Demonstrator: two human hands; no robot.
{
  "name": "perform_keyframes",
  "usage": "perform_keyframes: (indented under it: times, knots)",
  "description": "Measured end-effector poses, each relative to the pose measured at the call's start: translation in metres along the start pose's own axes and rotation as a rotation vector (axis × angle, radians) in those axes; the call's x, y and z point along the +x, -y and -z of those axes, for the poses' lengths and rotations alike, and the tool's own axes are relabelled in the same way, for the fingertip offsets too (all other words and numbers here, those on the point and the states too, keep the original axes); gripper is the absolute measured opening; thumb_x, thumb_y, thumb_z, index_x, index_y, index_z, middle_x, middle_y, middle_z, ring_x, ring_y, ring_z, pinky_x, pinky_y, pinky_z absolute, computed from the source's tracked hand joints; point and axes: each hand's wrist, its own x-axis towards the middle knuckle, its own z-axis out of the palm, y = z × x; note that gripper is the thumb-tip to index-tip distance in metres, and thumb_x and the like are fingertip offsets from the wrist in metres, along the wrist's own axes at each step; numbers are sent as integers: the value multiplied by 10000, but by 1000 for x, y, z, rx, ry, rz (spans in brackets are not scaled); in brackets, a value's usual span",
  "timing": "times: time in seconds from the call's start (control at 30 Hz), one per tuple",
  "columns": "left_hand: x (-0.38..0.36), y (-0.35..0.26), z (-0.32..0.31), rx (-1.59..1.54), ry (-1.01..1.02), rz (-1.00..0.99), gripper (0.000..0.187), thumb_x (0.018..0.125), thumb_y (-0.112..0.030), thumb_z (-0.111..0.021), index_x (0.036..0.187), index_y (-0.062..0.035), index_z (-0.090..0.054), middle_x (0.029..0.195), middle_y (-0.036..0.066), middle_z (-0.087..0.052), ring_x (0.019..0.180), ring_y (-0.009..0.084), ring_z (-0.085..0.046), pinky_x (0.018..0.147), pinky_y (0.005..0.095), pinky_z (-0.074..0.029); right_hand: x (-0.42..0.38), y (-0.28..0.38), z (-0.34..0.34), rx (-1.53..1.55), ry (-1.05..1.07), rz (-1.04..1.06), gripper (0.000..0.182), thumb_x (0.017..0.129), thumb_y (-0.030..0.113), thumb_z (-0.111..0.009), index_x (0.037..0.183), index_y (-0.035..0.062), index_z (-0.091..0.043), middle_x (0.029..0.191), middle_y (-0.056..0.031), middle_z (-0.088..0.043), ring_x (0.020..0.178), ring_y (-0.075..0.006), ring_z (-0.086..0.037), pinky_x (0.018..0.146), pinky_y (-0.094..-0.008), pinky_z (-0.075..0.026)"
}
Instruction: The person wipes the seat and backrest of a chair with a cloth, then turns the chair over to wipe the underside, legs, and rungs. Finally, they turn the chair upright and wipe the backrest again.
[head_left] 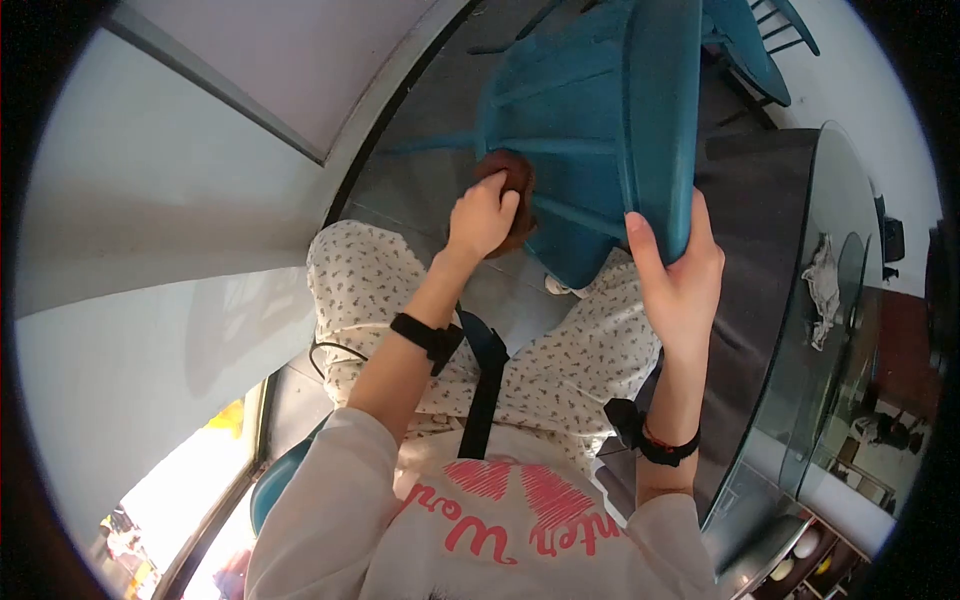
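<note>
A blue-green wooden chair [565,90] with a spindled back stands tilted in front of my knees. My right hand [685,275] grips the thick top rail of its back, thumb on the near face and fingers around the far side. My left hand [481,215] is closed on a brown cloth [517,170], pressing it at the chair's side near the end of a spindle. Part of the cloth hangs below my fingers. The chair's legs are mostly hidden behind its seat and back.
To the right, a round glass-topped table [835,190] with a dark cloth [745,270] carries a crumpled pale cloth [822,290]. Another blue chair [750,50] stands at the back. A white panel [170,170] rises on the left. The floor is grey tile [425,185].
</note>
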Motion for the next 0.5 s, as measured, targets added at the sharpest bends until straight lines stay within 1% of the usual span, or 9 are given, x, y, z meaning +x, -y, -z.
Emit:
perform_keyframes:
  times: [0.07,0.1,0.13,0.2,0.23,0.33,0.37,0.43,0.5]
  knots:
    - [5,-17,16,182,35,-108,281,820,-237,-457,963,-34,-588,948,199,-610,811,395,-591,726,469,-486,1,-1,-2,-27,-26,27,370,807,216,-644,1081,8,-509,650,-158,-589,578,-310,-630,521,-348,-469]
    - [12,-15,15,237,54,-145,266,816,-247,-477,910,-41,-617,931,188,-625,793,369,-607,711,451,-498,1,-2,-3,-24,-28,38,370,807,217,-641,1086,12,-510,644,-161,-588,575,-322,-626,519,-354,-470]
    - [18,-14,17,237,61,-143,266,816,-247,-477,910,-41,-617,931,188,-625,793,369,-607,711,451,-498,1,-2,-3,-21,-25,52,371,808,218,-639,1092,17,-512,638,-165,-587,571,-334,-621,516,-360,-470]
    - [34,-12,24,464,271,-39,266,812,-253,-483,874,-44,-635,890,173,-640,777,364,-614,702,447,-504,3,-5,-5,-35,-29,83,358,815,211,-627,1097,22,-514,631,-166,-585,563,-335,-618,514,-365,-470]
    - [36,-8,24,482,235,-78,257,808,-248,-485,856,-57,-649,855,146,-652,768,358,-620,696,440,-509,2,-6,-5,-49,-34,110,345,822,203,-616,1101,27,-516,623,-167,-583,555,-335,-615,511,-369,-469]
    - [26,-4,31,416,153,-79,261,811,-252,-481,900,-68,-643,888,152,-649,786,366,-618,716,450,-503,4,2,-3,-47,16,42,323,834,178,-592,1112,29,-517,613,-171,-575,548,-329,-612,506,-376,-467]
    - [20,-4,32,420,159,-86,261,811,-252,-481,900,-68,-643,888,152,-649,786,366,-618,716,450,-503,5,4,-4,-45,8,36,323,834,178,-592,1112,29,-517,613,-171,-575,548,-329,-612,506,-376,-467]
    - [7,-7,36,393,2,132,279,823,-246,-464,966,-74,-630,940,173,-639,837,384,-609,762,468,-484,6,6,-6,-47,16,54,304,841,154,-572,1115,33,-519,603,-171,-566,540,-318,-611,498,-380,-462]
    - [7,-3,60,392,-34,390,313,840,-236,-434,1037,-67,-610,999,198,-620,912,402,-585,812,478,-460,7,8,-6,-47,1,39,299,839,155,-571,1111,37,-524,602,-173,-565,542,-321,-611,497,-380,-461]
